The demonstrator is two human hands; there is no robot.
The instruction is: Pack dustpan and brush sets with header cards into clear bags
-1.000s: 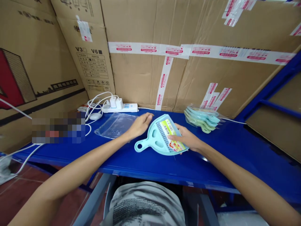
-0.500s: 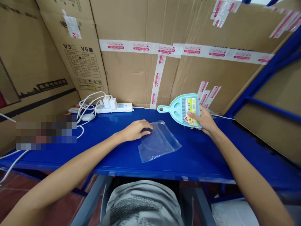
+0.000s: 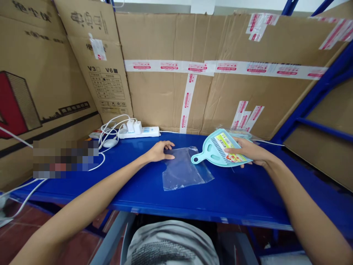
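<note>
My right hand [image 3: 249, 151] grips a light blue dustpan [image 3: 211, 152] by its wide end, thumb on top and fingers beneath. A printed label card [image 3: 225, 141] and a row of grey bristle-like strips show on the dustpan's face. Its looped handle points left, over the edge of a clear plastic bag [image 3: 180, 171]. That bag lies flat on the blue table [image 3: 138, 184]. At the bag's upper left edge rests my left hand [image 3: 160, 151], fingers loosely curved and apart, with nothing visible in it.
A white power strip [image 3: 140, 132] with plugs and tangled cables stands at the back left. Behind my right hand lies another light blue item [image 3: 244, 135] in clear plastic. Taped cardboard [image 3: 157, 95] walls the back; a blue metal frame [image 3: 311, 92] rises at right.
My right hand has brought the dustpan lower and nearer, turning it so the handle now reaches toward the bag. My left hand stays by the bag, its fingers slightly more spread. The view has tilted upward.
</note>
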